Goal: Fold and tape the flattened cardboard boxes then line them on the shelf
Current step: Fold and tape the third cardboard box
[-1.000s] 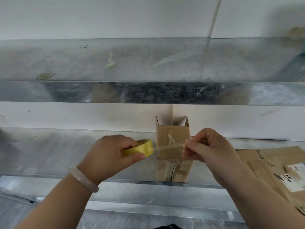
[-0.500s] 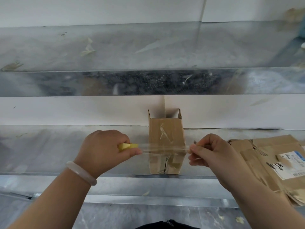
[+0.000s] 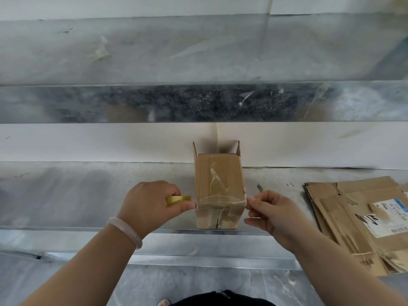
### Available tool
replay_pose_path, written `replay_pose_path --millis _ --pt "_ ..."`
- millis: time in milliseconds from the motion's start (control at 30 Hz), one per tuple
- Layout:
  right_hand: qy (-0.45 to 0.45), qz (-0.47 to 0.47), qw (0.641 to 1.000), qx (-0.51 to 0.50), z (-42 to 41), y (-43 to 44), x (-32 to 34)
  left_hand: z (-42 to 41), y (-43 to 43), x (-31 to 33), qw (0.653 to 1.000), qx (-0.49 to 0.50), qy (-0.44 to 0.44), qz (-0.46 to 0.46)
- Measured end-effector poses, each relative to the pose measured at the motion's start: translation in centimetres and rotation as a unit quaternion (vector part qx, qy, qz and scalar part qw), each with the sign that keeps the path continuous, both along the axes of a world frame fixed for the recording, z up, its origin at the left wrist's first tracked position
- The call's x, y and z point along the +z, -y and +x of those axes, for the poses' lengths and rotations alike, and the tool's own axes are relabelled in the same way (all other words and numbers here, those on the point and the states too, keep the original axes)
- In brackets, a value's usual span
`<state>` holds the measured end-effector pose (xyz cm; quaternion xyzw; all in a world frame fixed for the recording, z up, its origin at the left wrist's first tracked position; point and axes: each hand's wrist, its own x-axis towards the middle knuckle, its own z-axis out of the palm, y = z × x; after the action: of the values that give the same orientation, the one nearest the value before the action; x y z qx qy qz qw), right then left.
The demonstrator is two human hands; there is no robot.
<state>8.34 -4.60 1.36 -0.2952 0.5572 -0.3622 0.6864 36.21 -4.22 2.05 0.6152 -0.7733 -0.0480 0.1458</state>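
Observation:
A small folded cardboard box [image 3: 218,173] lies on the metal shelf [image 3: 88,195], its open flaps toward the back wall. A strip of clear tape [image 3: 220,200] stretches across the box near its front edge. My left hand [image 3: 150,206] grips the yellow tape roll [image 3: 178,199] just left of the box. My right hand [image 3: 267,213] pinches the tape's free end at the box's right side. A stack of flattened cardboard boxes [image 3: 353,217] lies on the shelf to the right.
An upper metal shelf [image 3: 198,102] runs overhead, its front lip above the box. A white wall [image 3: 88,142] backs the shelf. The shelf's front edge [image 3: 198,233] lies just under the box. Grey floor shows below.
The tape strip, held stretched in the air in front of the box, has come down onto the box. Both hands have moved in close to the box's sides.

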Motion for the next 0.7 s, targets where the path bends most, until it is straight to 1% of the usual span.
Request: replay_pose_path --millis 100,267,367,467,500,533,567,600,633,667,700 --pt "0.089 0.017 0.995 -0.051 0.6 -0.2 -1.8 -0.2 0.2 -0.4 1.000 -0.003 -0.006 -0.002" --pt "0.200 0.070 0.975 -0.069 1.4 -0.2 -3.3 -0.2 0.6 -0.4 1.000 -0.009 -0.014 0.004" --pt "0.211 0.077 0.974 -0.040 1.2 0.2 -3.5 -0.2 0.6 -0.7 1.000 -0.005 -0.025 0.019" --pt "0.209 0.030 0.977 -0.028 1.2 0.3 -3.7 -0.2 0.6 -0.8 0.999 0.001 -0.037 0.036" --pt "0.191 0.002 0.981 -0.038 1.2 0.3 -3.8 -0.2 0.6 -0.7 0.998 0.000 -0.037 0.041" --pt "0.150 -0.030 0.987 -0.054 1.1 0.1 -3.8 -0.3 0.6 -0.6 0.998 -0.002 -0.036 0.045" --pt "0.074 -0.061 0.993 -0.073 0.9 0.0 -4.0 -0.4 0.6 -0.5 0.998 -0.004 -0.035 0.049" --pt "-0.032 -0.093 0.991 -0.092 0.7 -0.1 -4.0 -0.4 0.6 -0.4 0.998 -0.004 -0.036 0.051" --pt "-0.140 -0.132 0.975 -0.110 0.4 -0.3 -4.0 -0.4 0.6 -0.4 0.998 -0.004 -0.038 0.052" --pt "-0.224 -0.194 0.947 -0.123 0.1 -0.6 -3.8 -0.4 0.6 -0.4 0.998 -0.004 -0.039 0.052" --pt "-0.287 -0.288 0.907 -0.114 0.0 -0.7 -3.5 -0.3 0.6 -0.5 0.998 -0.004 -0.040 0.052"
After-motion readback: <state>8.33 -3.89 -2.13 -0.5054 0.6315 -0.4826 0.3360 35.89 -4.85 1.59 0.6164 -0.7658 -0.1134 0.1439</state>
